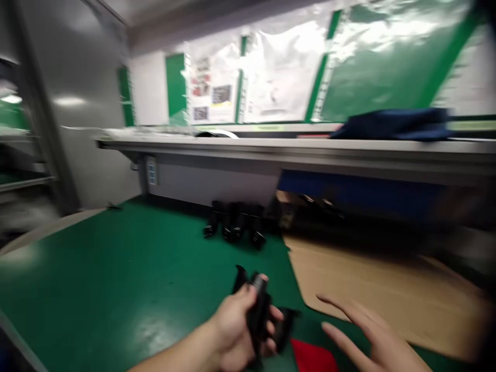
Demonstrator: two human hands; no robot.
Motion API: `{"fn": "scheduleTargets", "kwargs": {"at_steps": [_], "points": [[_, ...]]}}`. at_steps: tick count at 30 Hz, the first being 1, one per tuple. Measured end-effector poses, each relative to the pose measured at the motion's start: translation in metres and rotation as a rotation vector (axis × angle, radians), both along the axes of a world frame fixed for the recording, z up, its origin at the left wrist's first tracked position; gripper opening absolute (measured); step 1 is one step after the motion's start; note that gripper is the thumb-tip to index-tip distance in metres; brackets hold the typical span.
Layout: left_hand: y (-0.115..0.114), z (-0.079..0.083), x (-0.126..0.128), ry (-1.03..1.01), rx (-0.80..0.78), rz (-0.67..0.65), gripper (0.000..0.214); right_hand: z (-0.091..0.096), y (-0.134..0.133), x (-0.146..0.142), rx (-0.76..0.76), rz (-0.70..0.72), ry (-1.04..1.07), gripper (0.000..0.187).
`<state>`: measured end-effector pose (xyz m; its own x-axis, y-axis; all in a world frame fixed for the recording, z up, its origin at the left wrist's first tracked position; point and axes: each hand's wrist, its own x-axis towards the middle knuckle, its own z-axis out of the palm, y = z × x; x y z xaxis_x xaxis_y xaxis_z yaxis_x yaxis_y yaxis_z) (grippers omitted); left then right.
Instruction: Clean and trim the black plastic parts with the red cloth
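At a green-matted workbench, your left hand is clenched around a black part low in the picture, just above the mat. Your right hand is spread and holds nothing, over the edge of a cardboard sheet and near a red piece. More black parts stand clustered at the back of the mat, under a grey shelf bearing a dark blue cloth. Behind it hang plastic sheeting and posted papers (too blurred to read).
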<state>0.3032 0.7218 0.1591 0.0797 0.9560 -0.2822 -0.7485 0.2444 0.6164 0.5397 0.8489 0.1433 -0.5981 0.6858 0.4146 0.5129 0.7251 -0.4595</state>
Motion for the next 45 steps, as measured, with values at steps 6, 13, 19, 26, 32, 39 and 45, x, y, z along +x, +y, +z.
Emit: {"fn": "scheduleTargets", "kwargs": {"at_steps": [6,13,19,26,32,39,45], "points": [[-0.01,0.02,0.005,0.011,-0.014,0.02,0.051,0.005,0.012,0.105,-0.107,-0.46,-0.269,0.056],[-0.015,0.021,0.014,0.424,0.099,-0.189,0.041,-0.005,0.008,0.103,-0.237,-0.38,-0.166,0.041],[-0.02,0.029,0.009,0.832,0.2,-0.391,0.05,0.043,-0.022,0.035,-0.345,-0.07,-0.016,0.042],[-0.02,0.025,0.01,0.828,0.131,-0.435,0.049,0.046,-0.049,-0.011,-0.223,0.316,0.002,0.037],[-0.028,0.02,0.014,0.897,0.035,-0.5,0.05,0.034,-0.058,-0.01,-0.025,0.344,-0.206,0.06],[-0.028,0.029,0.021,0.947,-0.01,-0.592,0.046,0.019,-0.061,-0.014,0.202,0.231,-0.332,0.073],[-0.032,0.03,0.02,1.009,-0.002,-0.608,0.047,0.015,-0.062,-0.015,0.266,0.242,-0.494,0.071]]}}
